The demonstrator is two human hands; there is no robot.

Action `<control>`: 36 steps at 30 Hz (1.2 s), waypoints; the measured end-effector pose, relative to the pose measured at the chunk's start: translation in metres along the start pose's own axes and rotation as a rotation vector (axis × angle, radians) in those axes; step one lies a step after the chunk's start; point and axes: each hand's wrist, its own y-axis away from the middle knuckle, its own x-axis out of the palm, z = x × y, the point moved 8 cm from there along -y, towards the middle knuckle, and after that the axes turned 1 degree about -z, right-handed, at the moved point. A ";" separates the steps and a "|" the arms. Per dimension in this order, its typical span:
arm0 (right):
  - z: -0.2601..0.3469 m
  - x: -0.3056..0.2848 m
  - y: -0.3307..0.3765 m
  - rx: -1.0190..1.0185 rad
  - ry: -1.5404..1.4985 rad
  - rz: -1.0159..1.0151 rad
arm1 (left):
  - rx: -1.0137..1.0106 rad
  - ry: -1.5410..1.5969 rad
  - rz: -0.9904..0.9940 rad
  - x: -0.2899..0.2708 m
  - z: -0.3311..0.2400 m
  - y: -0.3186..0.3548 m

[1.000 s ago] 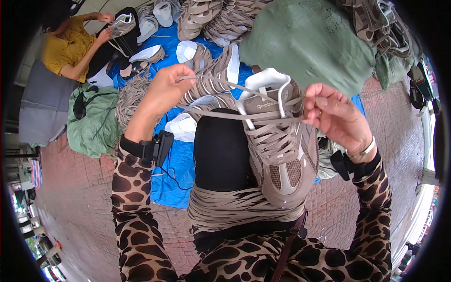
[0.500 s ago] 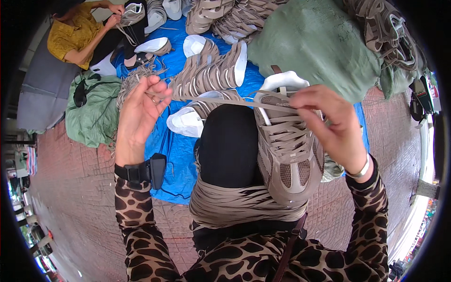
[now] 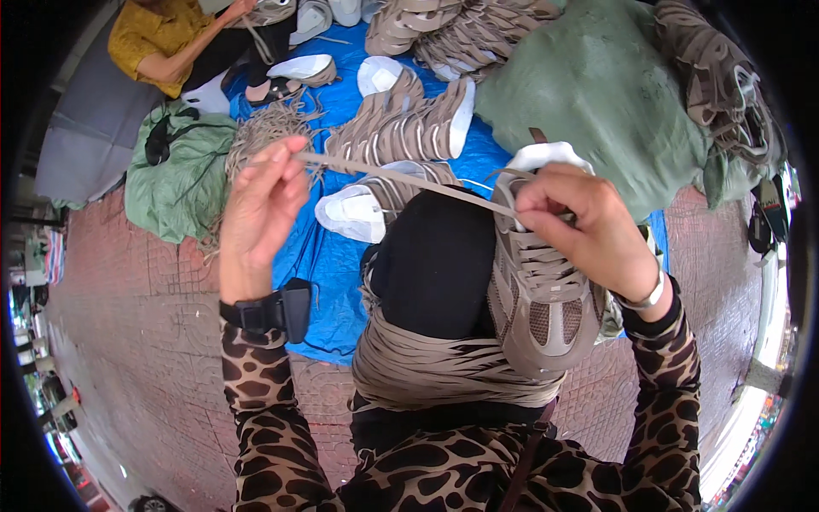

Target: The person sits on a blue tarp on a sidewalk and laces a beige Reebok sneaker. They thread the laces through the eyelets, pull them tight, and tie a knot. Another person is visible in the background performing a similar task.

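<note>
A grey-brown sneaker (image 3: 546, 328) with a white lining rests on my lap, toe toward me. Laces criss-cross over its tongue. My right hand (image 3: 589, 226) is over the sneaker's upper eyelets, thumb and forefinger pinched on a flat beige shoelace (image 3: 401, 177). From there the lace runs nearly straight across to the left, over my black-clad knee (image 3: 435, 264). Its other end is between the fingertips of my raised left hand (image 3: 264, 205). A bundle of similar laces (image 3: 452, 371) lies across my thighs.
Stacked sneakers (image 3: 397, 128) and a loose one (image 3: 354, 213) lie on a blue tarp (image 3: 320, 320). Tangled laces (image 3: 273, 128) sit beside a green sack (image 3: 175, 192). A larger green sack (image 3: 589, 94) is at far right. A person in a yellow shirt (image 3: 153, 38) works at far left.
My left fingers have closed into a pinch, and the lace now slopes down toward my right hand. My right hand's pinch has come down slightly. The view has shifted a little.
</note>
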 end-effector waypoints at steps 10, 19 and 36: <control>0.013 0.001 0.031 -0.124 -0.074 -0.009 | 0.072 0.432 -0.066 0.043 0.056 -0.041; -0.004 -0.009 0.051 -0.072 -0.291 -0.170 | -0.064 0.395 -0.031 0.062 0.066 -0.055; 0.002 0.011 0.059 -0.296 -0.093 -0.064 | -0.039 -0.025 -0.293 0.051 0.071 -0.052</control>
